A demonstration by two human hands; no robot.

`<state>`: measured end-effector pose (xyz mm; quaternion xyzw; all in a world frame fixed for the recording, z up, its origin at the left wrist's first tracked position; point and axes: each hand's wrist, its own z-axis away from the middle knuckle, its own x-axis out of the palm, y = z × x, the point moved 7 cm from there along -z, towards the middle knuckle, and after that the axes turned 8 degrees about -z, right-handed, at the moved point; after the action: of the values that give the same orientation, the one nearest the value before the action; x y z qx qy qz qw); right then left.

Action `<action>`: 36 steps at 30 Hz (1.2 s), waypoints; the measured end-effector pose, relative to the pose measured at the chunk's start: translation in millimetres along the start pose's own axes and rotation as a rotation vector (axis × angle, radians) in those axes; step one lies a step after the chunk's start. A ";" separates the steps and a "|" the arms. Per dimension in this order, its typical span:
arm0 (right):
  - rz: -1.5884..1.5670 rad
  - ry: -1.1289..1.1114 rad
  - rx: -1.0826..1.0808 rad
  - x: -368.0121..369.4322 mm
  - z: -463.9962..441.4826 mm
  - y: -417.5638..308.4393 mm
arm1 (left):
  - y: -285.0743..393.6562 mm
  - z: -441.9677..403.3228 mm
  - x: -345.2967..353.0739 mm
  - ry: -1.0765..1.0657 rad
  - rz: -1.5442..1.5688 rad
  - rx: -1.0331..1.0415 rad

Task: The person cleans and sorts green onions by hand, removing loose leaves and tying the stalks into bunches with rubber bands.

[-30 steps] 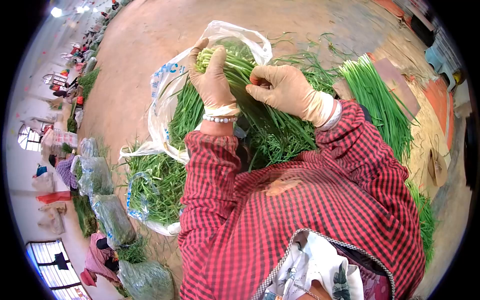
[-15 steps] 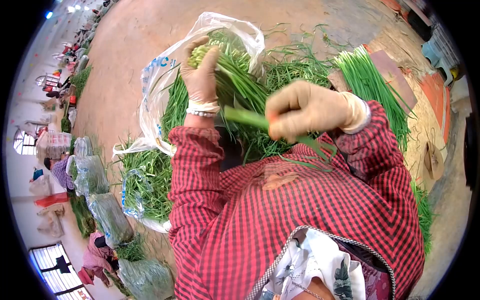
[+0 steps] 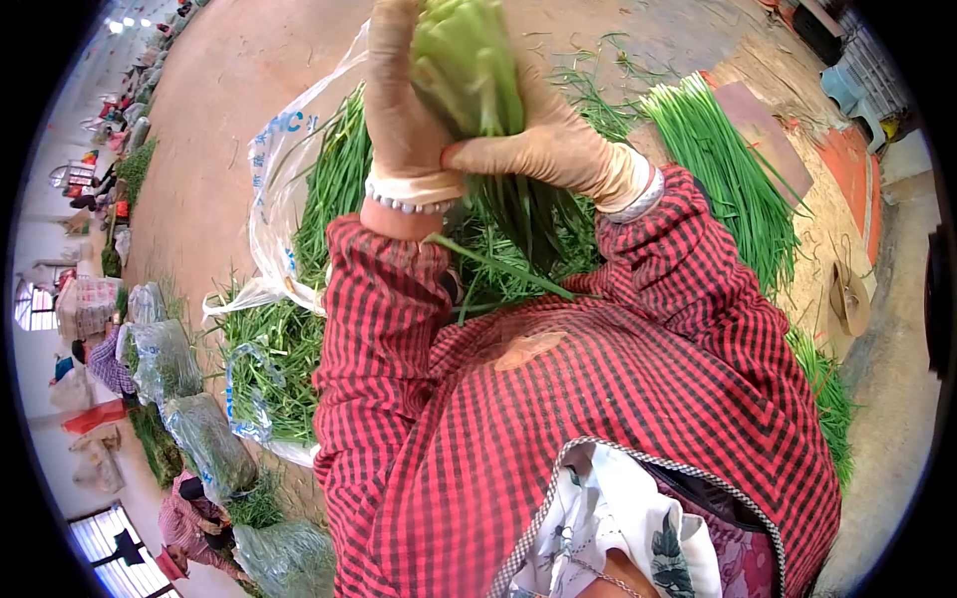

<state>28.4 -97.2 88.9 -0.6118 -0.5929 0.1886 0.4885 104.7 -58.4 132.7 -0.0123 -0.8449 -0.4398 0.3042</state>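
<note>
A bundle of green stalks (image 3: 469,70) is raised near the top of the view, its pale cut ends toward the camera and its leaves hanging below. My left hand (image 3: 399,110), gloved, is round its left side. Against its right side and underside lies my gloved right hand (image 3: 548,135), thumb across the front. Beneath, loose greens (image 3: 339,189) fill a clear plastic bag (image 3: 274,199). One loose green leaf (image 3: 498,264) lies between my sleeves.
A neat pile of long green stalks (image 3: 723,169) lies at the right beside a brown board (image 3: 763,140). Trimmings in a second bag (image 3: 264,374) sit at lower left. Filled clear bags (image 3: 209,444) and a person in a checked top (image 3: 189,518) are farther left.
The bundle has risen toward the camera with my left hand. My right hand, which held a loose green piece to the right, has moved onto the bundle; a leaf now lies near my lap.
</note>
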 end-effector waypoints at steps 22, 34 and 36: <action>-0.305 0.764 -0.484 -289.3 169.8 -151.3 | -226.8 190.6 -190.7 -0.507 -1.317 -1.092; 0.533 1.009 0.378 -325.2 210.0 -271.0 | -256.7 139.1 -163.6 -1.093 -1.585 -1.171; 0.836 0.791 0.416 -330.8 185.4 -251.3 | -270.6 171.8 -126.6 -1.462 -1.543 -1.306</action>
<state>-332.5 -374.1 96.3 -0.7081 -0.0273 0.2346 0.6655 43.3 -64.0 -206.4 0.0961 -0.2265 -0.7308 -0.6367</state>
